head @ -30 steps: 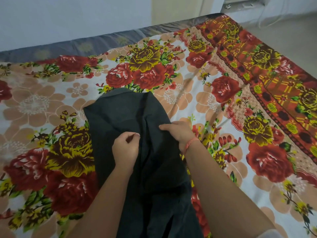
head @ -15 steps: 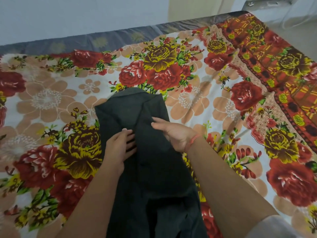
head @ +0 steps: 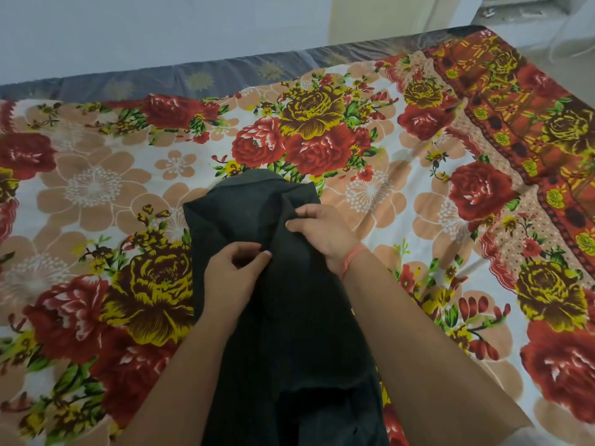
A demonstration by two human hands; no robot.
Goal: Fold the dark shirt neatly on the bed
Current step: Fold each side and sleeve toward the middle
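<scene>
The dark shirt (head: 283,333) lies as a long narrow strip down the middle of the bed (head: 402,194), which is covered by a flowered sheet. Its far end is rumpled and slightly raised. My left hand (head: 233,272) pinches a fold of the shirt near its middle between thumb and fingers. My right hand (head: 322,235), with an orange thread on the wrist, grips the fabric along the shirt's right edge a little farther away. The near end of the shirt runs out of view below.
A grey strip of mattress (head: 193,80) shows along the bed's far edge against a pale wall (head: 161,27). The sheet's red patterned border (head: 531,123) runs along the right side, with bare floor (head: 566,59) beyond the far right corner.
Both hands went from lying flatter on the shirt to pinching its fabric. My right hand has moved farther up along the right edge, and the shirt's far end has bunched up.
</scene>
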